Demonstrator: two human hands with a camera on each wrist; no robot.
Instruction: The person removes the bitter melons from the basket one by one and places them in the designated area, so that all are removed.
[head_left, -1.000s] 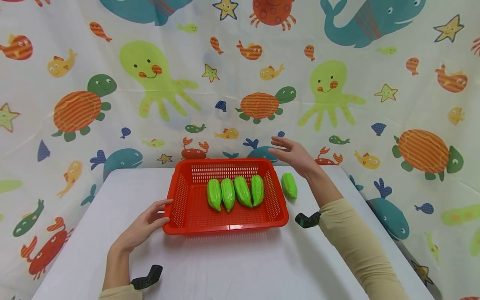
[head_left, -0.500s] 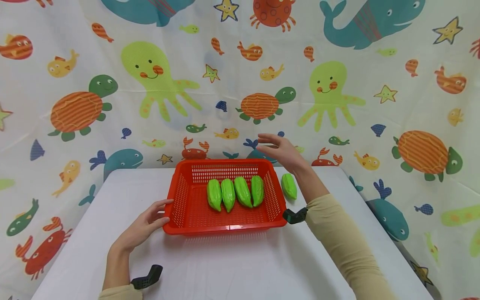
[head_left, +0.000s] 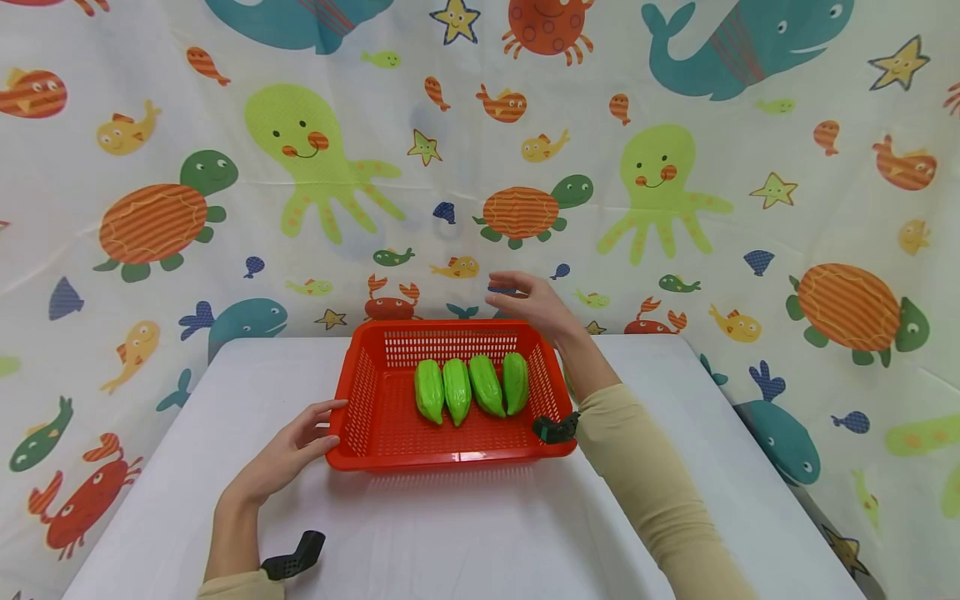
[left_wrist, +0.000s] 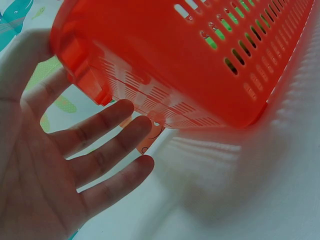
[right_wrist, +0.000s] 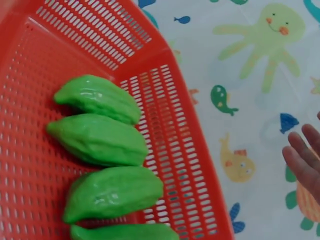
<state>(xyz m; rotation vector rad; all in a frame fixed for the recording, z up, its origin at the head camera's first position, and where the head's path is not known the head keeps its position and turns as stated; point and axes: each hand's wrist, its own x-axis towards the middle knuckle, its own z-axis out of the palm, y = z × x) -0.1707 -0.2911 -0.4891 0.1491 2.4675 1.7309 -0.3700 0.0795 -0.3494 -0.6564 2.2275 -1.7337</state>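
Several glossy green ridged fruit-like pieces [head_left: 457,392] lie side by side in a red plastic basket [head_left: 390,461]. My left hand [head_left: 281,454] touches the basket's left rim, its fingers fairly straight; in the left wrist view the fingers [left_wrist: 112,150] spread below the rim. My right hand [head_left: 536,304] is raised over the basket's far right corner, holding nothing, with fingers loosely bent. Only its fingertips show at the right wrist view's edge, apart from the green pieces [right_wrist: 97,140]. Another green piece beside the basket is almost wholly hidden by my right forearm.
The basket stands on a white table [head_left: 450,533]. Behind it hangs a curtain [head_left: 465,125] printed with sea animals. A black wrist camera [head_left: 294,557] sits on the left wrist and another camera [head_left: 557,428] on the right, which overlaps the basket's right wall from above.
My right hand has moved left, from above the table right of the basket to over its far right corner. The forearm now covers the loose green piece. My left hand has stayed put.
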